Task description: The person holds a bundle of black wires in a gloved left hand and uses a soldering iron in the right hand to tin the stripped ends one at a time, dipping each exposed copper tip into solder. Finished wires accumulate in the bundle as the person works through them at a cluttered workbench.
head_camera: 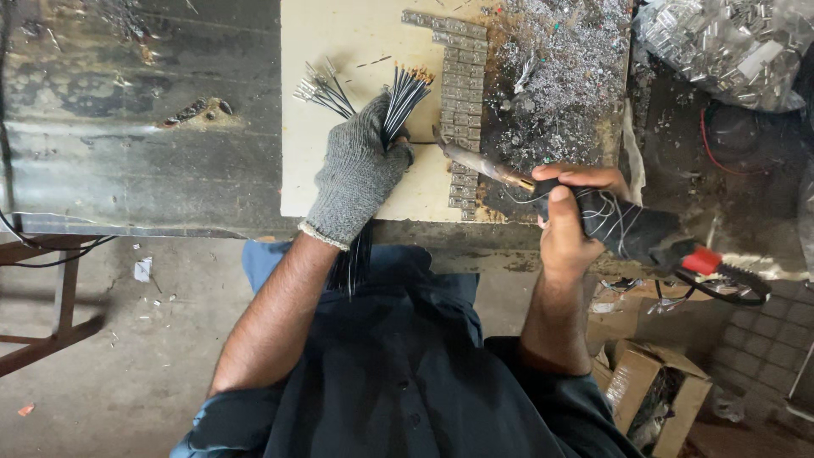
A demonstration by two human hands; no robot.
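My left hand (356,174) wears a grey knit glove and grips a bundle of thin black wires (398,102) on a pale board (339,51); the wire ends fan out toward the top, and the tails hang down below my wrist. My bare right hand (568,216) holds a soldering iron (593,212) by its black taped handle. The iron's metal tip (454,153) points left, close to my gloved fingers and next to a column of small metal pieces (462,93).
A heap of silvery metal scraps (564,68) lies on the board's right part. A clear bag of metal parts (729,47) sits top right. A worn metal table (127,110) is at left. An open cardboard box (657,394) stands on the floor at right.
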